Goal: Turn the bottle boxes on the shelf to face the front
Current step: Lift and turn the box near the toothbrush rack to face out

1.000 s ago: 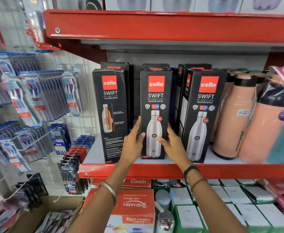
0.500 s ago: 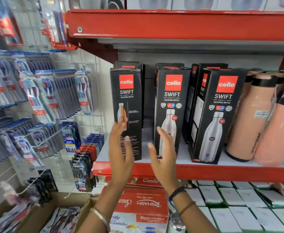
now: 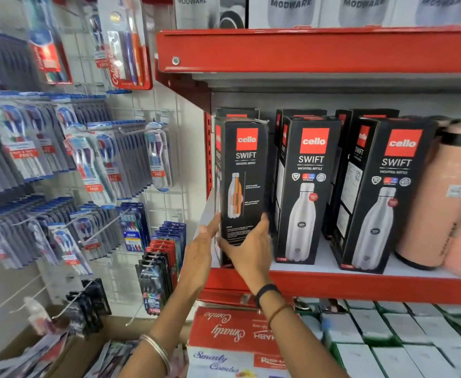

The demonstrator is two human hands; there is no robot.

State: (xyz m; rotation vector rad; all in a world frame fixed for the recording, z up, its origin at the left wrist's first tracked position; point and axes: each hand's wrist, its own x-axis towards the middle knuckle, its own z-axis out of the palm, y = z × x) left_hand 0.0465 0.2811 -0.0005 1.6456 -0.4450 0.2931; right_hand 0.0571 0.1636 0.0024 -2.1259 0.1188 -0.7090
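Both hands are on the leftmost bottle box (image 3: pixel 241 184), which stands at the left end of the red shelf (image 3: pixel 360 285), about nine o'clock from its two neighbours. The left hand (image 3: pixel 199 257) presses its fingers against the box's left side low down; the right hand (image 3: pixel 247 252) cups the lower front and right edge. Together they pinch the box between them. It shows the panel with the orange-and-steel cutaway drawing, while the middle box (image 3: pixel 307 192) and right box (image 3: pixel 385 197) show the plain bottle picture, so I judge this one is yet to be turned.

The grip sits low on a tall, narrow carton, so a quick twist could tip the top backward into the box behind (image 3: pixel 236 113) or sideways at three o'clock into the middle box. Whether the base is lifted or resting on the shelf I cannot quite tell; the hands cover it.

Room is tight. The shelf upright (image 3: pixel 208 159) stands just beside the box at nine o'clock, the middle box is near at three o'clock, and the shelf lip lies at six o'clock, where a slide forward could drop it onto the cartons below (image 3: pixel 237 339). The clearest room is upward, under the upper shelf (image 3: pixel 319 50).
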